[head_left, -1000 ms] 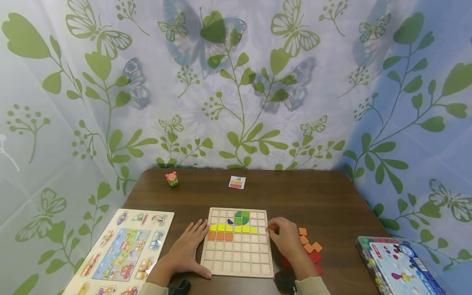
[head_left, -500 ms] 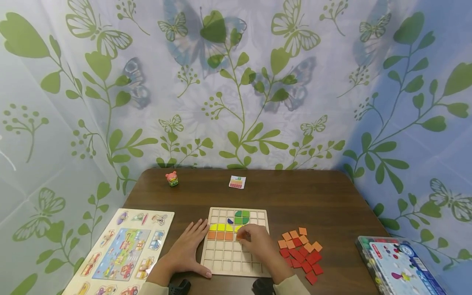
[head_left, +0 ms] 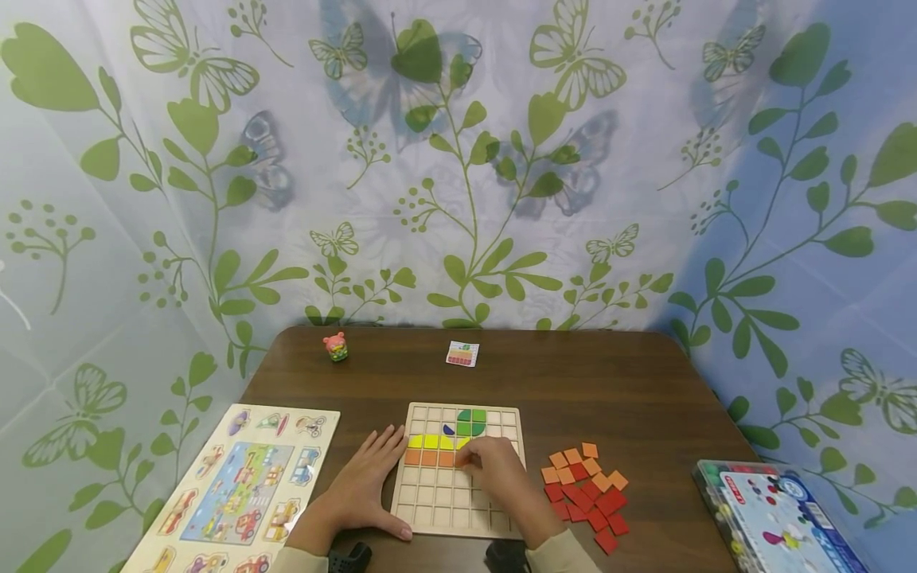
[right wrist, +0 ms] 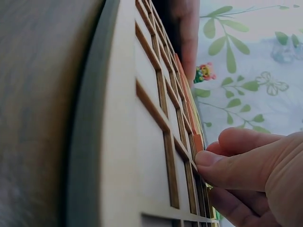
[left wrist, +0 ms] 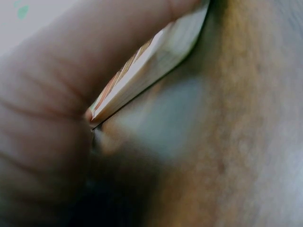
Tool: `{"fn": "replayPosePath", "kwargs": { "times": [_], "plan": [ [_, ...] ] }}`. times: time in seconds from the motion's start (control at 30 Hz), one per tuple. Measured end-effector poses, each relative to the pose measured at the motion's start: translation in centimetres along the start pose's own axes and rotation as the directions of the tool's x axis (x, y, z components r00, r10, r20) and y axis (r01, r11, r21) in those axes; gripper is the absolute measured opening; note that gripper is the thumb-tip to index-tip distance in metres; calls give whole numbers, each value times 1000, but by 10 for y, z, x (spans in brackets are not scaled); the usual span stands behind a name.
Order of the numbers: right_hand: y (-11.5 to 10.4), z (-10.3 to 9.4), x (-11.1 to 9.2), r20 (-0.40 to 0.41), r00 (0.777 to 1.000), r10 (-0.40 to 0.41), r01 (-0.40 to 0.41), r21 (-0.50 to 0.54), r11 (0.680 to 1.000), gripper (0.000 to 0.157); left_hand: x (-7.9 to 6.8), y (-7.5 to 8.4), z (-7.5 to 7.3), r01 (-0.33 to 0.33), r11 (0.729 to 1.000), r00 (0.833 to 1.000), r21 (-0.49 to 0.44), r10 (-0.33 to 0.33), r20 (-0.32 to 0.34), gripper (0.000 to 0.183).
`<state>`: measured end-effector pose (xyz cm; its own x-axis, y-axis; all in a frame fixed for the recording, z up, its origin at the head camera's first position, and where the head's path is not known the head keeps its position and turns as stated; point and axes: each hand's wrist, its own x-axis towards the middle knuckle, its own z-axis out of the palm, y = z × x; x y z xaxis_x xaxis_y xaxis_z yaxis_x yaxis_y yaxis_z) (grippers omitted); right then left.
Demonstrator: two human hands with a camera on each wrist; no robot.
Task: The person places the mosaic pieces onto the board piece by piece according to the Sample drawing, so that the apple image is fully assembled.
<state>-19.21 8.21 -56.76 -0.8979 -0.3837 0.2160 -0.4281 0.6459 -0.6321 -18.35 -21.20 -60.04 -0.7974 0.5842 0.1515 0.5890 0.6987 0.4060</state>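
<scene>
A wooden grid board (head_left: pixel 458 531) lies on the table, with green, blue, yellow and orange pieces set in its upper cells. My right hand (head_left: pixel 494 471) is over the board's middle, thumb and fingers pinching an orange square tile (right wrist: pixel 198 142) down at a cell just right of the orange row (head_left: pixel 430 458). In the right wrist view the thumb tip is right at the tile's edge. My left hand (head_left: pixel 364 481) rests along the board's left side, fingers spread and straight, thumb by the near left corner. Close up in the left wrist view, a finger crosses the board's side (left wrist: pixel 151 71).
Loose orange tiles (head_left: pixel 558 459) and red tiles (head_left: pixel 611 500) lie right of the board. A picture puzzle (head_left: pixel 239 493) is at the left, a clear plastic case (head_left: pixel 777 517) at the right. Behind the board are a small pattern card (head_left: pixel 462 354) and a pink-headed figurine (head_left: pixel 335 346).
My right hand has moved left from the board's right edge onto its middle with the orange tile, then slightly further left to the orange row. The left hand has stayed in place.
</scene>
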Motion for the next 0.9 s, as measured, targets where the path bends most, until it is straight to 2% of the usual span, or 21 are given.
{"fn": "replayPosePath", "kwargs": {
  "times": [0.3, 0.5, 0.6, 0.7, 0.77, 0.9],
  "plan": [
    [-1, 3, -1, -93, 993, -78, 76, -23, 997, 26, -1, -1, -1, -18, 1000, 1000, -6, 18, -17, 146],
    [3, 2, -6, -113, 992, -49, 52, 23, 998, 24, -1, -1, 0, -30, 1000, 999, -4, 30, -26, 145],
    [9, -4, -8, -170, 985, -28, 32, 22, 999, 20, -1, -1, 1, -50, 999, 998, 0, 50, -41, 145],
    [20, -18, -12, -259, 965, 36, -29, 31, 999, 15, 0, -1, 1, -56, 998, 997, 7, 56, -45, 145],
    [32, -28, -16, -316, 943, 100, -93, 38, 995, 13, 0, -1, 2, -51, 999, 998, 7, 51, -40, 144],
    [58, -53, -27, -379, 899, 219, -228, 21, 973, 12, 0, -2, 1, -37, 999, 999, 13, 37, -24, 144]
  ]
}}
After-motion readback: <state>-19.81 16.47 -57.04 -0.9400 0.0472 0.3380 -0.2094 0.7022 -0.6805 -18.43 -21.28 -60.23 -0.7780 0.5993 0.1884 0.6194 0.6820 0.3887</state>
